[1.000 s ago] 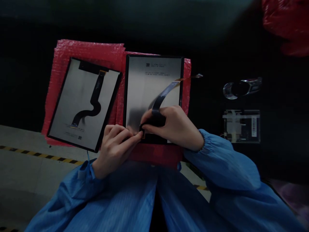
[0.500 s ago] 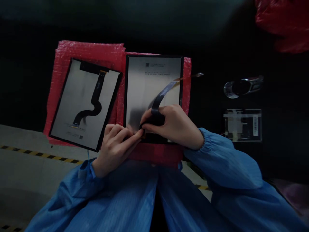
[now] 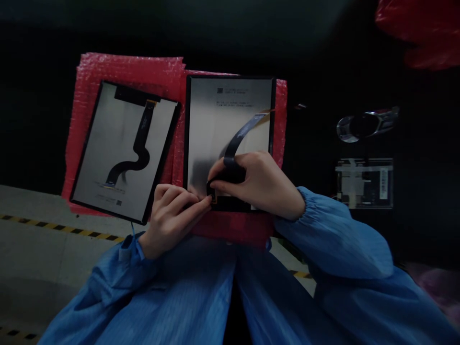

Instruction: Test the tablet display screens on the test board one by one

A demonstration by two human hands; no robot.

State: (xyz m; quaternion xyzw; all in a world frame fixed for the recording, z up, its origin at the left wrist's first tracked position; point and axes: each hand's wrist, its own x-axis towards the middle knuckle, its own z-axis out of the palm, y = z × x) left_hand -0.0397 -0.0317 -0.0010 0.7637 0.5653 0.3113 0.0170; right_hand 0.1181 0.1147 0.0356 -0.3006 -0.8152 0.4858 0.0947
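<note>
Right now my right hand (image 3: 257, 184) is pinching the black flex cable (image 3: 235, 143) at the near edge of the right display panel (image 3: 215, 129), and my left hand (image 3: 172, 215), fingers curled, is pressing a fingertip there. Left of that panel, a second panel (image 3: 118, 143) is lying on the red bubble wrap (image 3: 118, 69).

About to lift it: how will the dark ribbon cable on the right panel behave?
Likely floppy yet springy: the ribbon cable arches off the right panel from the right hand. Probably fragile, being thin. Left hand touches its near end.
</note>
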